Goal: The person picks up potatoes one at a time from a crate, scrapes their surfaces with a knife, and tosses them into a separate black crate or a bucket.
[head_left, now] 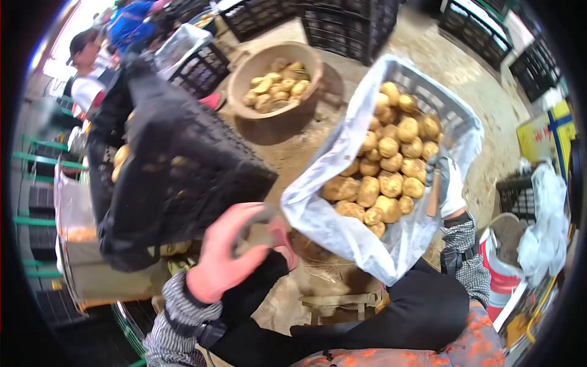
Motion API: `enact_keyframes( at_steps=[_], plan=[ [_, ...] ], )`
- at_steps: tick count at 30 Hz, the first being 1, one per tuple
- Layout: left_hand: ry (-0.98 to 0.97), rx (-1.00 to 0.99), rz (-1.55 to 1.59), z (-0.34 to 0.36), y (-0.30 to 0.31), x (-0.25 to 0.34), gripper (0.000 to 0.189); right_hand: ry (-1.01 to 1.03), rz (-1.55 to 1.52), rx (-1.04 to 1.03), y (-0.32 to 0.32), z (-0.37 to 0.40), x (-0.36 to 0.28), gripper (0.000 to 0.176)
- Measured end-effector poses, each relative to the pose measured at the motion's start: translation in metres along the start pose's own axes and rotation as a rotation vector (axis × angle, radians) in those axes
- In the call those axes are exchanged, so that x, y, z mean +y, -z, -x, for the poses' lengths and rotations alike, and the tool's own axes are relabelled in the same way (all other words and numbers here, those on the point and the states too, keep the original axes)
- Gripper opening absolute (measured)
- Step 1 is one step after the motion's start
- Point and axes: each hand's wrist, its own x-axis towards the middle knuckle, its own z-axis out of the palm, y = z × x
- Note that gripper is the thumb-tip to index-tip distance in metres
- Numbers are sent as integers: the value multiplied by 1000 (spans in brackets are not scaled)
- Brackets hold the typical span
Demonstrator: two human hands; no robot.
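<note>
My left hand (227,248), in a pink glove with greyish fingertips, is raised in front of the dark crate (183,177). Its fingers curve, with the thumb apart and nothing visible between them. My right hand (451,183), in a white and grey glove, is at the right side of a crate lined with white sheeting (324,229). It is closed around a tool with a brown handle (433,194), whose kind I cannot make out. Several potatoes (391,162) fill the lined crate. The dark crate is tilted and draped in black mesh, with a few potatoes (120,160) showing at its left side.
A round clay-coloured tub (238,98) with potatoes stands behind. Black crates (348,27) are stacked at the back. A person (88,79) is at the upper left. On the right are a yellow box (547,134), a red-and-white bucket (498,263) and clear plastic (546,214). A small wooden stool (339,300) stands near my legs.
</note>
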Motion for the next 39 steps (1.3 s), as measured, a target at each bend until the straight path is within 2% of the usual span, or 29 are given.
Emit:
enact_keyframes(
  at_steps=[1,3,5,7,9,11,13,15,16,18,19,21,22,23,24,25,27,28,29,31,32,34,35,37,38,39],
  plan=[
    [21,-161,-136,-28,-25,-10,38,22,-14,-29,-7,3,-7,31],
    [-68,-302,-237,-69,-91,-42,47,-8,-58,-32,-9,9,-14,32],
    [-198,-340,-353,-116,-153,-80,58,7,-51,-90,-7,13,-19,34],
    [-279,-267,-683,-168,-198,-99,60,2,-52,-126,-3,13,-21,37],
    [-186,-149,-1009,-214,-227,-123,55,57,-128,-172,2,15,-16,37],
    [-180,-119,-1169,-236,-241,-132,56,35,-137,-175,4,17,-21,38],
    [-179,-133,-994,-236,-235,-131,60,14,-151,-179,7,20,-18,39],
    [-131,-41,-782,-226,-222,-124,65,-34,-189,-231,9,18,-18,39],
    [-135,-47,-787,-219,-216,-115,65,-28,-112,-248,6,18,-24,44],
    [-45,2,-49,-201,-200,-86,58,-56,-180,-291,9,17,-25,41],
    [319,3,475,-187,-200,-58,55,-83,-240,-343,9,17,-25,39],
    [347,-4,815,-164,-203,-37,57,-84,-219,-380,17,13,-3,38],
    [334,-18,935,-155,-213,-33,61,194,-98,-459,23,9,18,36],
    [320,-37,1057,-147,-224,-29,66,472,28,-528,16,9,11,36],
    [344,-35,1100,-139,-232,-22,75,-102,-244,-409,17,32,-3,40],
    [346,-40,1106,-136,-237,-19,75,-104,-240,-403,17,32,0,40],
    [386,-5,1125,-131,-245,-16,76,-114,-489,-520,18,31,11,37],
    [281,-88,975,-129,-244,-25,74,-171,-400,-484,16,31,11,36],
    [169,-68,699,-125,-251,-29,71,-175,-398,-479,12,32,8,36],
    [86,1,300,-127,-249,-41,70,-192,-369,-556,3,33,-5,37],
    [85,5,300,-128,-249,-43,70,-228,-292,-583,5,33,-8,38],
    [371,-27,1221,-128,-252,-47,62,-262,-300,-582,5,32,-7,36],
    [370,-20,1220,-127,-250,-50,62,-293,-308,-578,4,31,-7,35],
    [411,-98,1540,-124,-246,-54,56,-321,-291,-543,0,33,-9,36],
    [422,-38,1365,-124,-245,-47,57,-254,-276,-587,-1,34,-5,36],
    [426,-34,1368,-123,-244,-48,57,-189,-259,-629,-2,35,-3,37]
  ],
)
